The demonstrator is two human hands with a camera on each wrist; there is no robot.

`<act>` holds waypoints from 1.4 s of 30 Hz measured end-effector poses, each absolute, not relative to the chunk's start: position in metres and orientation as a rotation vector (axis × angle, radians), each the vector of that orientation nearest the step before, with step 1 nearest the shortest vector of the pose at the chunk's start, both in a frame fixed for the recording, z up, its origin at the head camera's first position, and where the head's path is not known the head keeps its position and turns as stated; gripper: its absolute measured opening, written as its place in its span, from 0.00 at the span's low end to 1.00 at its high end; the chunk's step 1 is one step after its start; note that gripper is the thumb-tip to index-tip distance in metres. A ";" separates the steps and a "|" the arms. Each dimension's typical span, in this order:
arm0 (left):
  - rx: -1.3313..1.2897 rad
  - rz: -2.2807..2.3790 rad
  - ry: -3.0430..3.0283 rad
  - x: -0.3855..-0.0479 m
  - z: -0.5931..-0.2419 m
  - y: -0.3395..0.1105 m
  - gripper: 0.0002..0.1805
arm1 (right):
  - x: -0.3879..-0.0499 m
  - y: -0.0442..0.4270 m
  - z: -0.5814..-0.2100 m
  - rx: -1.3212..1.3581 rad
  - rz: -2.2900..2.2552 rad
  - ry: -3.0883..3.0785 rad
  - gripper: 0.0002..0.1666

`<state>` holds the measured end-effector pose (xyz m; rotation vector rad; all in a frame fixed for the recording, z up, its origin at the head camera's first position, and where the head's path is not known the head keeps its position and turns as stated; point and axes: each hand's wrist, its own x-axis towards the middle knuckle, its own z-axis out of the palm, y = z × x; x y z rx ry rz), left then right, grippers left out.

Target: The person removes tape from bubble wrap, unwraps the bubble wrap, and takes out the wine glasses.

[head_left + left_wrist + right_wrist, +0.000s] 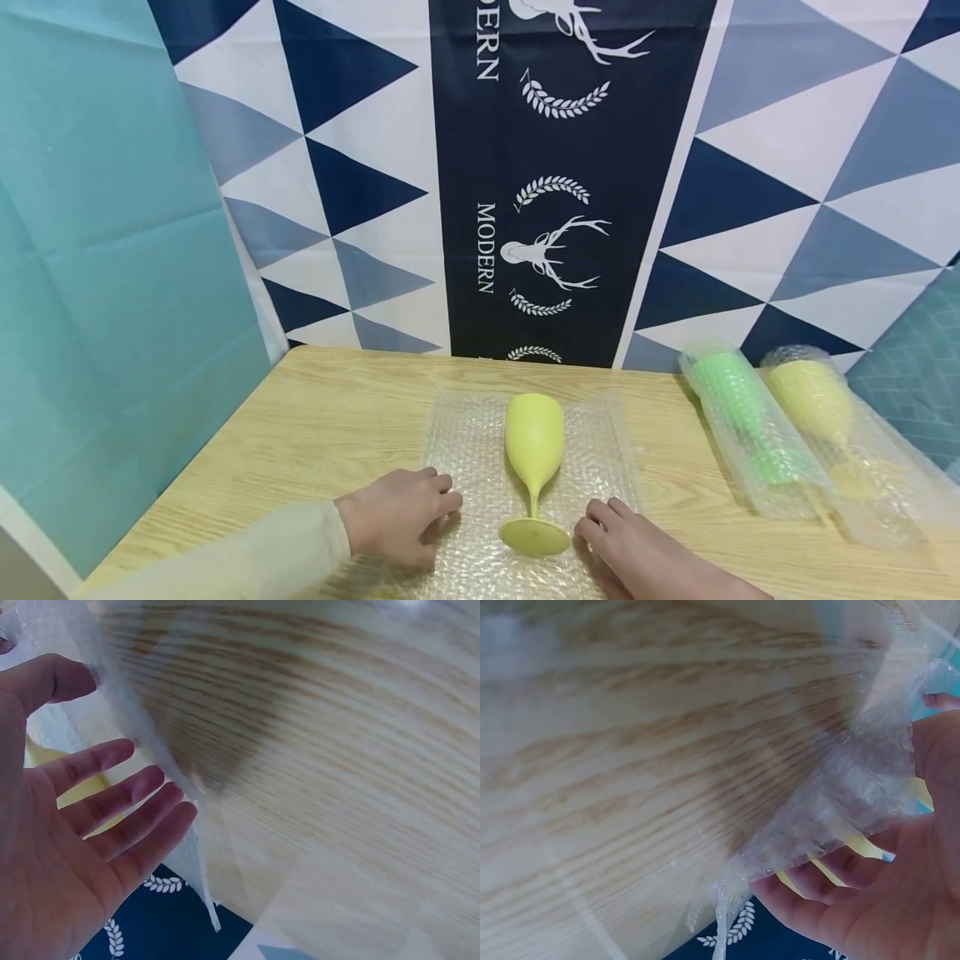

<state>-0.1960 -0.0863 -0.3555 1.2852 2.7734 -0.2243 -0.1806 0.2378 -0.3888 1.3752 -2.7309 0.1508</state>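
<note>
Lying goblet (535,437): on its side, on the wrap (467,425).
Left hand (405,512): fingers loose, spread at one edge.
Right hand (637,550): relaxed too, at the opposite edge.
Stem (534,502): slimmest part, so I'd fold evenly, no sideways tug.

Person, pale cream fabric sleeve (243,558) on left arm.
Plain cuff (337,530) ends at wrist; left hand (397,512), right hand (630,546) bare.

A head-worn camera looks forward and down across the desk (337,421), while one on each wrist looks from much closer; all three share the bubble wrap (468,442) and patterned cloth (570,167).
</note>
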 end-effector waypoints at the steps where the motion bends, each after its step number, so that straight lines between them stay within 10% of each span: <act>1: 1.284 -0.234 2.769 -0.196 -0.355 -0.086 0.18 | -0.180 0.237 -0.388 1.369 0.151 -2.748 0.16; 27: 1.242 -0.237 2.695 -0.215 -0.301 -0.062 0.18 | -0.170 0.234 -0.373 1.259 0.262 -2.981 0.06; 42: 0.583 0.420 2.529 -0.254 -0.257 -0.048 0.35 | -0.165 0.235 -0.376 1.353 0.204 -2.827 0.13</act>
